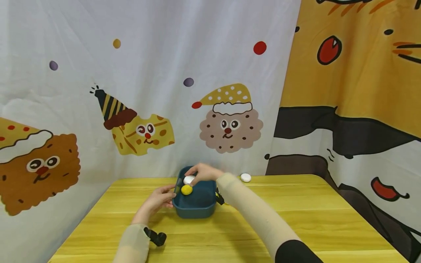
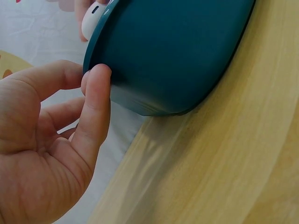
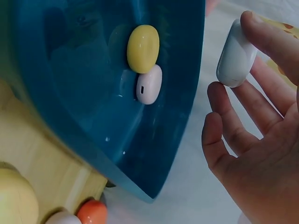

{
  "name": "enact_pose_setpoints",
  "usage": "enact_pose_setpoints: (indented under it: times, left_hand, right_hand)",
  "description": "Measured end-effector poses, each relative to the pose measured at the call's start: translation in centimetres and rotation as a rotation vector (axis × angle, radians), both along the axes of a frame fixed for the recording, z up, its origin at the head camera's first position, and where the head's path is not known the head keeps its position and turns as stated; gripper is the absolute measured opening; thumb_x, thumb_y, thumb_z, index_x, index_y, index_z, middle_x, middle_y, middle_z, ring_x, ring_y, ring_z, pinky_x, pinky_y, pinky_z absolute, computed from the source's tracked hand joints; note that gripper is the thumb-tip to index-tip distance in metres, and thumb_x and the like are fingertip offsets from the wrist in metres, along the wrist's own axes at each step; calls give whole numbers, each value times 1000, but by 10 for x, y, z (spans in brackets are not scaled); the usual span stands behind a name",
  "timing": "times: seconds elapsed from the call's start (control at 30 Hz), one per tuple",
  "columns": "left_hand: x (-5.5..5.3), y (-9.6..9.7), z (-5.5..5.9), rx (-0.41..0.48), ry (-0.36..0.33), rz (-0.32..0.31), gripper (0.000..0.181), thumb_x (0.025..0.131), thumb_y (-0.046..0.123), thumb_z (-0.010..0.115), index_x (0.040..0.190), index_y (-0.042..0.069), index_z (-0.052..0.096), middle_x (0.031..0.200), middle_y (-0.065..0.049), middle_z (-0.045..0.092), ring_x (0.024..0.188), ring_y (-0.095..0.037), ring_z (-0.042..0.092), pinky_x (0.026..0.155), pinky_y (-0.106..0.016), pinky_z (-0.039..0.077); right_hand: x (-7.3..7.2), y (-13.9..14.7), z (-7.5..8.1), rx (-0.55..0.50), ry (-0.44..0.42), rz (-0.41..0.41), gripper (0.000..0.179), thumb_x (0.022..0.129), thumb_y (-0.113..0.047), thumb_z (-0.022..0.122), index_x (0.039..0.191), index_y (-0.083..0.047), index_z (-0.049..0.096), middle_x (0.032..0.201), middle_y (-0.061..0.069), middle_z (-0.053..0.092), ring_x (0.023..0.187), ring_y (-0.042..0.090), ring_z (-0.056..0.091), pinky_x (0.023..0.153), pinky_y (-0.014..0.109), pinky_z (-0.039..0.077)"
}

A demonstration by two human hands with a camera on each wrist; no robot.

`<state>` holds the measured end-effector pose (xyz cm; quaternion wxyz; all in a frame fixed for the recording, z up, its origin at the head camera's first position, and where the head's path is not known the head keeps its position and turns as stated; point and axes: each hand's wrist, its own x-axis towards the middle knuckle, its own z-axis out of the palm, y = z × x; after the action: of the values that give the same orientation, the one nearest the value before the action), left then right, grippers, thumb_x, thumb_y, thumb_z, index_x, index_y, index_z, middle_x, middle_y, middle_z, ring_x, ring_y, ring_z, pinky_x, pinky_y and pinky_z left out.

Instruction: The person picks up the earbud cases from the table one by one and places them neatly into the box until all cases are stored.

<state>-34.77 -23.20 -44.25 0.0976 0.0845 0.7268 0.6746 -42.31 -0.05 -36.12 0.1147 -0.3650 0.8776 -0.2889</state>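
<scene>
A dark teal plastic bin (image 1: pixel 195 213) stands on the wooden table. At its left side my left hand (image 1: pixel 159 200) pinches the rim between thumb and finger, plain in the left wrist view. Above the bin's far left part, my right hand (image 1: pixel 204 172) holds a smooth white oval case (image 3: pixel 235 57) that looks like an earbud case, its thumb on one end and fingertips on the other. Inside the bin lie a yellow oval case (image 3: pixel 143 49) and, touching it, a pale pinkish one (image 3: pixel 149 85) with a small dark slot.
Another white oval piece (image 1: pixel 245 177) sits at the table's back edge, right of the bin. Beside the bin, the right wrist view shows a yellow rounded piece (image 3: pixel 16 198), an orange-red one (image 3: pixel 92 213) and a pale one. A printed curtain (image 1: pixel 158 73) hangs behind the table.
</scene>
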Motion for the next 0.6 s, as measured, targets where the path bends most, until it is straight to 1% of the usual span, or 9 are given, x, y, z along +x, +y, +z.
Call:
enact_pose_setpoints:
  times: [0.13,0.23,0.43,0.6]
  left_hand:
    - [0,0,0,8,-2,-3,59,96,5,54,147,-8,30,100,-18,53,61,-11,57,61,-26,56]
    - [0,0,-1,11,2,-2,59,95,4,54,147,-9,30,100,-18,53,61,-10,57,60,-25,56]
    - [0,0,-2,11,6,1,59,95,4,55,147,-9,31,100,-20,53,61,-11,57,60,-25,56]
    - [1,2,-1,7,-2,1,57,96,4,54,147,-8,31,99,-19,54,61,-11,57,60,-26,56]
  right_hand:
    - [-2,-3,-6,0,-25,-7,46,82,-16,78,126,-10,66,120,-4,65,113,15,56,89,26,49]
    - [-2,-4,-10,1,-49,-32,49,81,-18,79,127,-12,65,122,-3,64,115,16,55,93,29,48]
    - [-3,-5,-13,18,-49,-49,47,80,-19,80,125,-16,67,122,-3,64,114,17,56,90,29,49]
    - [-7,-5,-13,20,-48,-50,46,80,-19,80,125,-15,68,121,-3,64,114,17,56,90,29,49]
